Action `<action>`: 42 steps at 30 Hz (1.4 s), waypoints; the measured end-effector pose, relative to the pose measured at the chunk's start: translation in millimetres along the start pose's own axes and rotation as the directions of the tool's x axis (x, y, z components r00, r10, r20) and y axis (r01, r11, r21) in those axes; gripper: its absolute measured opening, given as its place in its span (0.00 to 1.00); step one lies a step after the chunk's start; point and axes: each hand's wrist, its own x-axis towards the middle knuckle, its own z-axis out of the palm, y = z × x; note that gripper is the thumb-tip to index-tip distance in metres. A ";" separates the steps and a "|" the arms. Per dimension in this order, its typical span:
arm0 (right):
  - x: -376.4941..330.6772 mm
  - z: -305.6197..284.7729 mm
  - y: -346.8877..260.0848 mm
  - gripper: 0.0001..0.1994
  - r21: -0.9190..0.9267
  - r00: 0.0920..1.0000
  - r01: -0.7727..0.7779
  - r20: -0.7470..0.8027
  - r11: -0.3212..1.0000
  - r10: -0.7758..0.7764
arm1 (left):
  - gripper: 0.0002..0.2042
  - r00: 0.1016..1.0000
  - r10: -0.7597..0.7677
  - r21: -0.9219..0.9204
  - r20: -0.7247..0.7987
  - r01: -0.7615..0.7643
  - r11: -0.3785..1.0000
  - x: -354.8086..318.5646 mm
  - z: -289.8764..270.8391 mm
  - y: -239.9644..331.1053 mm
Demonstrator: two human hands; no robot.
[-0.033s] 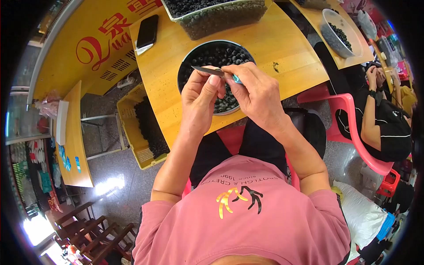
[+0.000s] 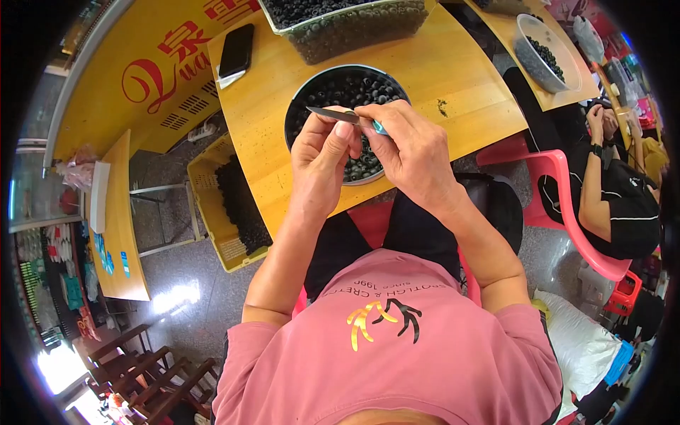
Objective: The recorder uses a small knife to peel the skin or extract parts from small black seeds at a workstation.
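Observation:
My right hand point(image 2: 414, 145) grips a small knife point(image 2: 333, 114) by its blue handle, the blade pointing left. The blade lies across the fingertips of my left hand point(image 2: 319, 159), whose thumb and fingers are pinched together; whatever they hold is too hidden to name. Both hands are above a round bowl point(image 2: 289, 120) of small dark round pieces. My hands cover part of the bowl and its contents.
Beyond the bowl stands a clear rectangular tub point(image 2: 354, 35) of dark pieces; a phone point(image 2: 236, 51) lies left of it. A yellow crate point(image 2: 205, 188) is on the floor at left. To the right are a pink chair point(image 2: 563, 191), a co-worker's hands point(image 2: 602, 124) and a translucent bowl point(image 2: 569, 79).

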 end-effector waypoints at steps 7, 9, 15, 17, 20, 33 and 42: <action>2.6 -3.5 6.5 0.08 -0.168 0.989 -0.079 0.108 0.983 0.098 | 0.09 0.996 0.024 -0.037 0.090 -0.021 0.999 -8.2 0.6 14.1; -0.1 -3.0 18.0 0.08 -0.131 0.986 -0.135 0.075 0.982 0.146 | 0.09 0.991 0.087 -0.022 0.106 -0.085 0.996 -10.0 6.2 17.9; 14.2 -12.7 -13.9 0.11 0.410 0.902 -0.428 0.243 0.805 0.356 | 0.08 0.999 -0.039 -0.150 0.007 0.040 0.988 -8.1 -5.6 10.8; 15.3 -9.0 -14.2 0.11 0.585 0.830 -0.558 0.405 0.589 0.384 | 0.08 0.999 -0.037 -0.166 -0.012 0.035 0.986 -10.4 -0.9 11.2; 12.7 -0.2 -15.3 0.11 0.717 0.829 -0.547 0.395 0.432 0.395 | 0.07 0.999 -0.017 -0.031 0.031 0.018 0.999 -12.0 -3.0 15.2; 9.0 -15.0 6.6 0.12 0.640 0.718 -0.676 0.460 0.366 0.523 | 0.06 0.912 0.373 0.644 -0.172 -0.182 0.743 -30.6 -68.8 82.8; 1.4 -13.6 26.6 0.13 0.535 0.743 -0.662 0.376 0.525 0.554 | 0.08 0.956 0.263 0.952 0.127 -0.192 0.239 -9.4 -71.7 86.1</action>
